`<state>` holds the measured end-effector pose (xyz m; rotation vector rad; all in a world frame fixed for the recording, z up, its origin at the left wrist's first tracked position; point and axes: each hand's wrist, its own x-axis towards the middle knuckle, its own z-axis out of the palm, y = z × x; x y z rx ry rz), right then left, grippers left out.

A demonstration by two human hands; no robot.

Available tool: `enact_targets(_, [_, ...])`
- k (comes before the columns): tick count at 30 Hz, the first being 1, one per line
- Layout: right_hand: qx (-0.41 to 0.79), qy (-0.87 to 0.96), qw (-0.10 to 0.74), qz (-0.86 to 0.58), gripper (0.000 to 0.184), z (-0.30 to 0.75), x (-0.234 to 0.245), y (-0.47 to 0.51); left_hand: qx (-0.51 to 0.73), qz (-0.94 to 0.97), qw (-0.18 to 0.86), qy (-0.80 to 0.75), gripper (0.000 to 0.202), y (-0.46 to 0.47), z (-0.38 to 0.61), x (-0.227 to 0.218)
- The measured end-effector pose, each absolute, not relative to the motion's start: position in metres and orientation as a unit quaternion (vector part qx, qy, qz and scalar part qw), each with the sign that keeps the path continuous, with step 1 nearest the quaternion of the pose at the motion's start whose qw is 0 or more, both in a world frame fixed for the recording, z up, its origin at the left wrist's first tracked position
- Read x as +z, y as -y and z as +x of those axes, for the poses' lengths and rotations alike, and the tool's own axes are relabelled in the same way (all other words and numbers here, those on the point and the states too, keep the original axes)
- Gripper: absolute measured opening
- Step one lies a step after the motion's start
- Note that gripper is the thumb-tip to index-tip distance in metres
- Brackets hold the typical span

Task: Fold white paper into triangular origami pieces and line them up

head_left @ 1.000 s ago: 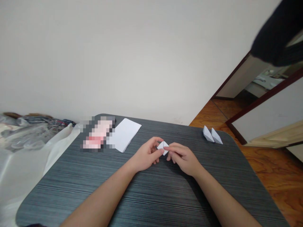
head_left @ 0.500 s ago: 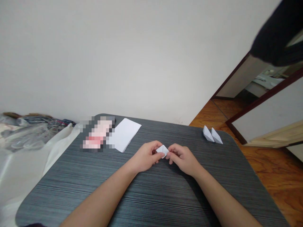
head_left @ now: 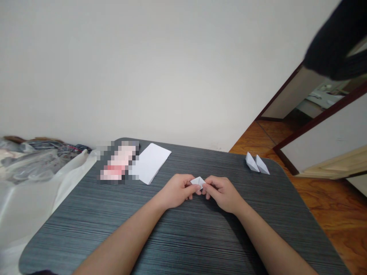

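The left hand (head_left: 176, 191) and right hand (head_left: 222, 194) pinch a small folded white paper (head_left: 197, 182) tight between their fingertips (head_left: 207, 186), over the dark table (head_left: 258, 233) (two more folded papers (head_left: 257, 164) sit by the far corner).

Left hand (head_left: 176, 191) and right hand (head_left: 222, 194) are bare, as are both forearms (head_left: 123, 236).
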<state>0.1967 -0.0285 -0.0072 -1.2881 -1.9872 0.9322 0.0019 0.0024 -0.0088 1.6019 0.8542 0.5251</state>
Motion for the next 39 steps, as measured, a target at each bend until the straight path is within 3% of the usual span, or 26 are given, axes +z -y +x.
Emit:
enact_targets(21, [0.298,0.776,0.312,-0.461,0.013,0.1932,-0.0063,0.0266,0.182,0.765,0.494,-0.372,0.043,0.0009,0.0025,-0.0063])
enact_targets(30, [0.302,0.772,0.311,-0.464,0.016,0.1922,-0.0036,0.0278,0.181,0.788,0.468,-0.356,0.031,0.0007,0.0015,-0.002])
enact_targets(39, [0.335,0.747,0.303,-0.488,0.017,0.1926,-0.0077,0.0263,0.19,0.777,0.487,-0.351,0.037,-0.0001,0.001,0.0])
